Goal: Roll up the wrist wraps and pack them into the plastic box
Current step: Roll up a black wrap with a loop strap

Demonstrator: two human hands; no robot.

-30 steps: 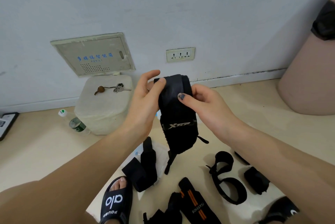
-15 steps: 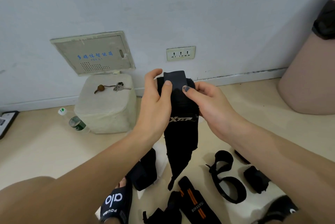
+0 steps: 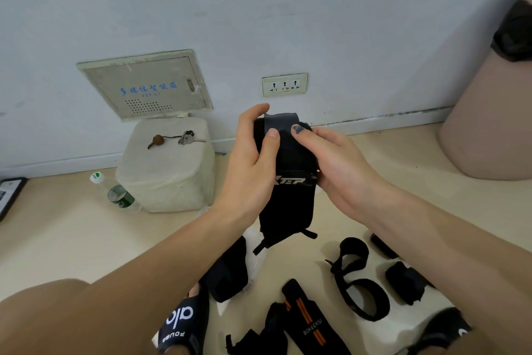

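I hold a black wrist wrap (image 3: 288, 199) with a white logo upright in front of me, its top end folded over. My left hand (image 3: 253, 162) grips its left side, thumb on the front near the fold. My right hand (image 3: 331, 162) pinches the top right, thumb on the fold. The lower end hangs loose with a thin loop. On the floor lie more wraps: an orange-striped one (image 3: 311, 323), a looped black strap (image 3: 359, 282), a small black roll (image 3: 406, 282) and a black bundle (image 3: 227, 271). No plastic box is in view.
A pale cushioned stool (image 3: 167, 173) with keys (image 3: 187, 137) stands by the wall. Beside it lies a plastic bottle (image 3: 115, 193). A pink rounded seat (image 3: 489, 124) fills the right. My feet in black slippers (image 3: 181, 323) sit at the bottom edge. A wall socket (image 3: 284, 84) is behind.
The hanging part of the wrap has grown shorter as its top was folded down. Both hands have closed in on the top of the wrap, and the view has shifted slightly.
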